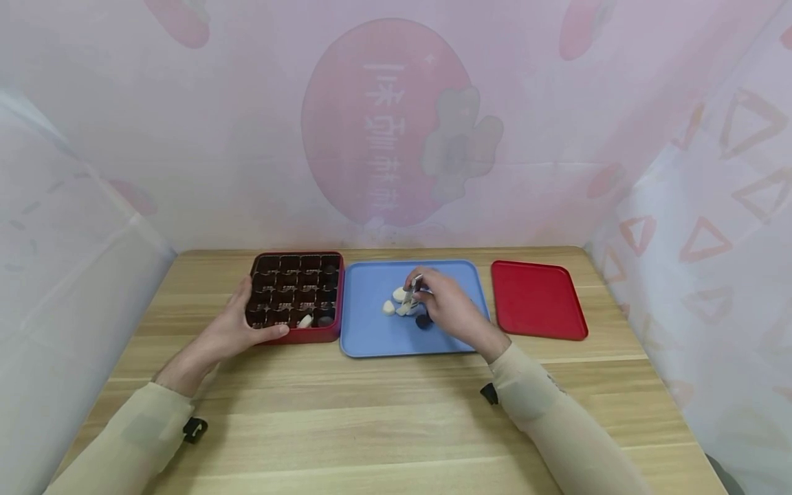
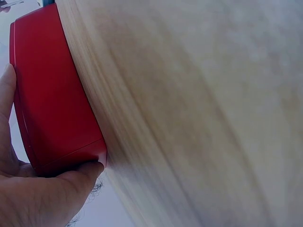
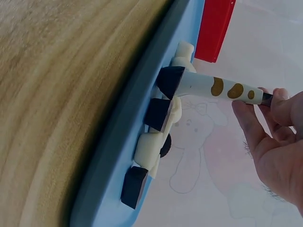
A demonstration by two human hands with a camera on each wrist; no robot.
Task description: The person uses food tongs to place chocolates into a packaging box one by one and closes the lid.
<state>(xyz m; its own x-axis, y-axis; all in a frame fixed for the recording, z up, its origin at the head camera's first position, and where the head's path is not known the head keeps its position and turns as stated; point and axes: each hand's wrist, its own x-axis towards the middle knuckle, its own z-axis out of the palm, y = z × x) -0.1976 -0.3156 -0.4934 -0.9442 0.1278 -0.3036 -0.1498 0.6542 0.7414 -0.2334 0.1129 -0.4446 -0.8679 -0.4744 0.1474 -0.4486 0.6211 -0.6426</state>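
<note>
My left hand (image 1: 234, 331) holds the corner of a red box (image 1: 318, 335), its thumb along the front wall and its fingers on the left side. Inside is a dark brown divided insert (image 1: 282, 298), with a white chocolate (image 1: 305, 321) and a dark chocolate (image 1: 326, 321) in its front row. My right hand (image 1: 447, 302) pinches white tongs with gold spots (image 3: 227, 88) by their upper end. Their tips point down among white and dark chocolates on a blue tray (image 1: 371, 340). In the right wrist view, the tips overlap a dark chocolate (image 3: 169, 81).
A flat red lid (image 1: 538, 300) lies right of the blue tray. Box, tray and lid stand in a row near the back of the wooden table (image 1: 346, 426). A printed pink cloth wall (image 1: 247, 137) rises behind, with more cloth at both sides.
</note>
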